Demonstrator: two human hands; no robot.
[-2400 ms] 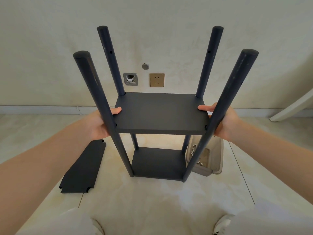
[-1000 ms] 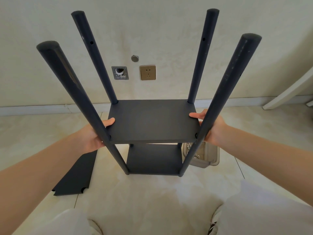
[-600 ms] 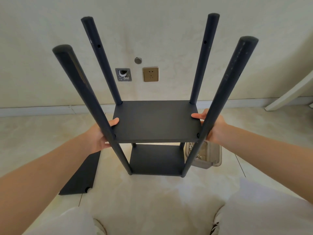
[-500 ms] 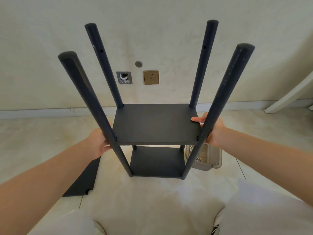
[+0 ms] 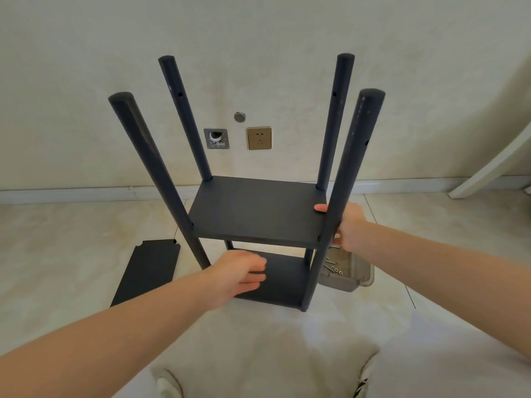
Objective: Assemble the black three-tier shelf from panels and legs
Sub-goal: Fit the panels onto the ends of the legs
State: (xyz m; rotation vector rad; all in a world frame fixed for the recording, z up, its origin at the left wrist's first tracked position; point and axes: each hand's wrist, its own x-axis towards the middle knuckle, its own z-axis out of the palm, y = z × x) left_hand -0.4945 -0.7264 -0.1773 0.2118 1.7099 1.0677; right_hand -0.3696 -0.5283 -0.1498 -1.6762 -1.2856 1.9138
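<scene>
Keep the middle panel level, the right hand grasping its edge, while the left hand, fingers released, hovers below it.

You're in a plain home room, looks like: tile floor, painted wall, a socket and baseboard.

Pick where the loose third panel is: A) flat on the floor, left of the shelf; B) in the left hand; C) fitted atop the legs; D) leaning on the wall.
A: the loose panel lies flat on the floor left of the shelf, untouched.
</scene>
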